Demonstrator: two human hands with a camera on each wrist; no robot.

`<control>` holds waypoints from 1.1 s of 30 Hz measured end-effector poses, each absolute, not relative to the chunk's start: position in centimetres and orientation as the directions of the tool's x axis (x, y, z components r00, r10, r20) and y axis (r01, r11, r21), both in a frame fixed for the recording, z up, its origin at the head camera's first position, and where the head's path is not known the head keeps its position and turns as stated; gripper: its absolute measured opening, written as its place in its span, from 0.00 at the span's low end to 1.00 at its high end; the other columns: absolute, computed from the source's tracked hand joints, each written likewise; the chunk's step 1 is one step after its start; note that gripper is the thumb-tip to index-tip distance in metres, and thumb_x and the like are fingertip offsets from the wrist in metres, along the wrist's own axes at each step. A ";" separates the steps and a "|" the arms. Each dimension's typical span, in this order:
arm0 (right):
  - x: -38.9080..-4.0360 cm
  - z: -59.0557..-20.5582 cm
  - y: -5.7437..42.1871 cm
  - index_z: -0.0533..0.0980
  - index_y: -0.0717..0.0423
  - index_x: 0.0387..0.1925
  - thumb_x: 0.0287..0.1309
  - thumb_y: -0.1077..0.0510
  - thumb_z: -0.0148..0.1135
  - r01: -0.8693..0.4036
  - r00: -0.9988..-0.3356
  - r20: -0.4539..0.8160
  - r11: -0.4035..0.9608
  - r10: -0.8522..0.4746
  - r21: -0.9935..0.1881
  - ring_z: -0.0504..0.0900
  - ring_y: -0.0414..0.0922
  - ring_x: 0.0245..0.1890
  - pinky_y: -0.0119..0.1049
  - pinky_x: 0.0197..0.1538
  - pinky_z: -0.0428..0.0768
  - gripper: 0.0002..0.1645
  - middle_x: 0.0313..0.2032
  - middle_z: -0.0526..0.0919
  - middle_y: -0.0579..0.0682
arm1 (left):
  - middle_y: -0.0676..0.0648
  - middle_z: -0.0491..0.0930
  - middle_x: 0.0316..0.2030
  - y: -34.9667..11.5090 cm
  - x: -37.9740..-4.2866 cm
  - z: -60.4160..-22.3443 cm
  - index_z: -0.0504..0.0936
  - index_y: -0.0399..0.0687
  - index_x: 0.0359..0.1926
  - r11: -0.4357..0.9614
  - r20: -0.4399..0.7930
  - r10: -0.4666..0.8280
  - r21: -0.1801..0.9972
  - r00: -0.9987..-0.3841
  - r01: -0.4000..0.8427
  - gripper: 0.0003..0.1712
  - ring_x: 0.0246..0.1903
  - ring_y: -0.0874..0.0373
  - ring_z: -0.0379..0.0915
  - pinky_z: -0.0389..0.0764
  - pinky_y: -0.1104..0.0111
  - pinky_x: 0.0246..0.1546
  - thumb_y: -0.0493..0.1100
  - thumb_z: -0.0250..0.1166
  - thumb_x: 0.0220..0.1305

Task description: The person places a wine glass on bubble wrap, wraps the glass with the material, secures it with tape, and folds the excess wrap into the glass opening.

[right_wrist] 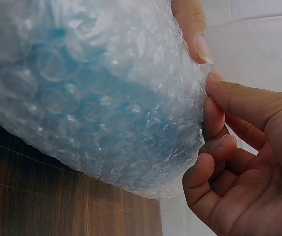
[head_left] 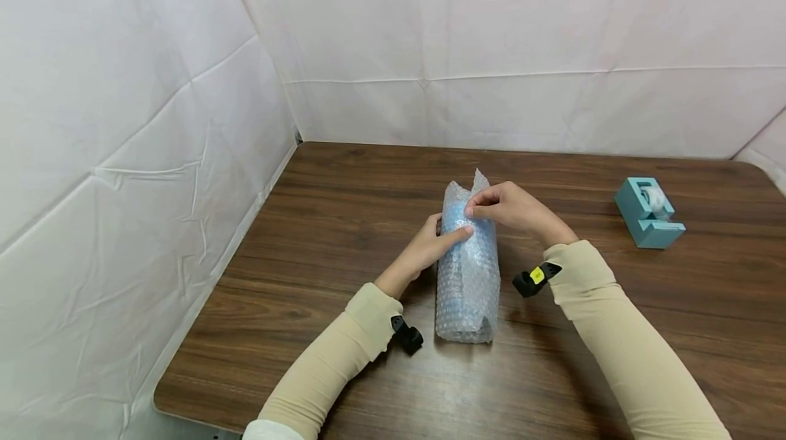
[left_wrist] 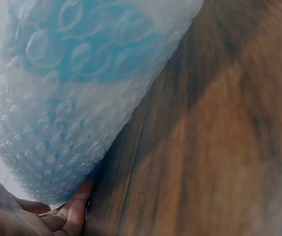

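A bubble-wrapped bundle (head_left: 457,286) stretches lengthwise over the table, something blue and white showing through its clear layers. My left hand (head_left: 428,247) holds it from the left side, thumb laid across the top and fingers low against its side, near the tabletop in the left wrist view. Over the upper part, my right hand (head_left: 516,208) pinches at the overlapping layer of wrap with thumb and index finger. In the right wrist view, the right thumb (right_wrist: 244,101) meets the bundle's surface close to the left thumb (right_wrist: 192,29). Whether tape lies between the pinching fingertips cannot be told.
A teal tape dispenser (head_left: 651,215) with a roll of clear tape stands toward the right of the brown wooden table (head_left: 331,222). White sheeting (head_left: 503,51) hangs behind the table and along its left side. Loose wrap sticks up at the bundle's far end.
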State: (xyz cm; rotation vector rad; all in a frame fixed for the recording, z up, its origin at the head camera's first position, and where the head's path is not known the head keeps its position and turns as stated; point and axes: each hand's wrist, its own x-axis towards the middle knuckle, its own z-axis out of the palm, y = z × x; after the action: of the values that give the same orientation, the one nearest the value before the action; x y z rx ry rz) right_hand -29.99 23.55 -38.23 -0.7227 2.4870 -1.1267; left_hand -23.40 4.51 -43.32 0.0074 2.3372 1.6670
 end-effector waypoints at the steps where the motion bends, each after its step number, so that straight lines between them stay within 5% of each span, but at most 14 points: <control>1: -30.0 -38.2 23.5 0.82 0.58 0.44 0.64 0.49 0.60 -0.319 -0.822 -0.074 0.564 -0.565 -0.761 0.72 0.43 0.37 0.36 0.40 0.72 0.18 0.43 0.83 0.53 | 0.38 0.54 0.71 4.5 -23.4 -43.3 0.48 0.45 0.75 0.336 -0.213 0.161 0.930 -0.964 -0.150 0.51 0.67 0.44 0.59 0.65 0.49 0.64 0.65 0.60 0.62; 8: -29.9 -38.1 23.4 0.82 0.57 0.43 0.64 0.50 0.60 -0.347 -0.823 -0.055 0.577 -0.565 -0.740 0.74 0.43 0.39 0.37 0.44 0.73 0.16 0.42 0.84 0.52 | 0.38 0.54 0.72 4.5 -23.3 -43.1 0.47 0.45 0.75 0.335 -0.213 0.163 0.930 -0.963 -0.149 0.51 0.67 0.44 0.58 0.65 0.49 0.64 0.64 0.60 0.62; 25: -29.4 -38.3 22.7 0.80 0.58 0.39 0.64 0.54 0.60 -0.366 -0.840 -0.031 0.607 -0.542 -0.705 0.71 0.44 0.30 0.36 0.34 0.71 0.11 0.33 0.79 0.51 | 0.39 0.53 0.72 4.7 -23.4 -43.2 0.46 0.45 0.75 0.342 -0.225 0.156 0.926 -0.962 -0.161 0.52 0.68 0.44 0.57 0.64 0.49 0.65 0.64 0.60 0.62; 33: -29.3 -38.7 22.8 0.73 0.60 0.48 0.61 0.54 0.63 -0.320 -0.869 -0.025 0.599 -0.495 -0.734 0.69 0.45 0.28 0.36 0.30 0.70 0.17 0.33 0.74 0.53 | 0.39 0.53 0.72 4.7 -23.4 -43.2 0.46 0.46 0.75 0.346 -0.233 0.151 0.923 -0.961 -0.169 0.52 0.68 0.43 0.58 0.65 0.48 0.64 0.65 0.60 0.61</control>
State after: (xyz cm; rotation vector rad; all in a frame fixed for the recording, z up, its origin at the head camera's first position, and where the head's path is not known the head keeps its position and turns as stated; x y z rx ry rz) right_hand -29.27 22.83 -38.66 -0.6742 2.6013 -1.1271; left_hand -23.38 4.71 -43.22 -0.0165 2.3360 1.6516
